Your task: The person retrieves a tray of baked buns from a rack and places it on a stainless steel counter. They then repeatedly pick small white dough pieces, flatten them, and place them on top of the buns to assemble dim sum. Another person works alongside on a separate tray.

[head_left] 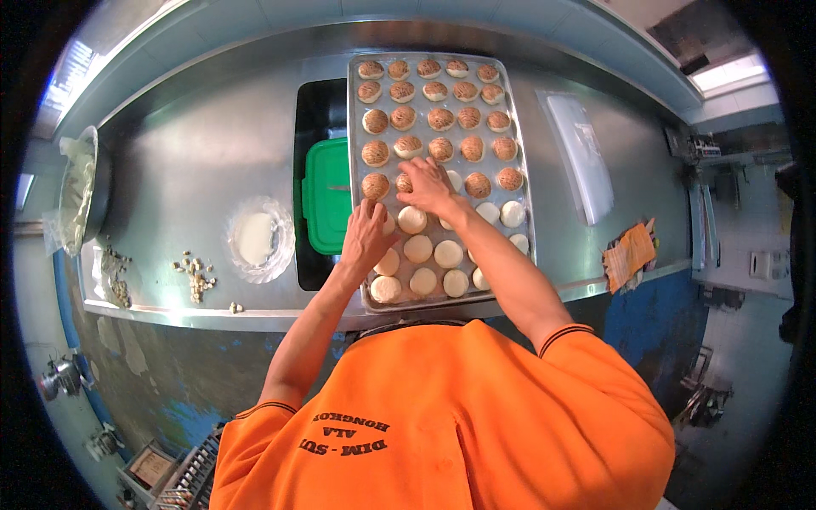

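A large metal baking tray [526, 223] lies before me with rows of round buns. The far rows have brown, streaked tops, like the bun [439, 118] near the middle; the near ones are plain and pale, like the pale bun [417, 248]. My right hand [432, 189] reaches over the tray, thumb and fingers closed around a brown-topped bun [404, 183]. Along the tray's left side, my left hand [369, 234] has its fingers bent and drawn together beside a pale bun [389, 223]. What those fingers hold, if anything, is hidden.
Left of the tray, a green lid or box [325, 212] sits in a dark recess. A clear dish of white contents [257, 239], small pale pieces [195, 278] and a large bowl [95, 191] stand farther left. Rightward lie a plastic packet [580, 157] and an orange cloth [630, 255].
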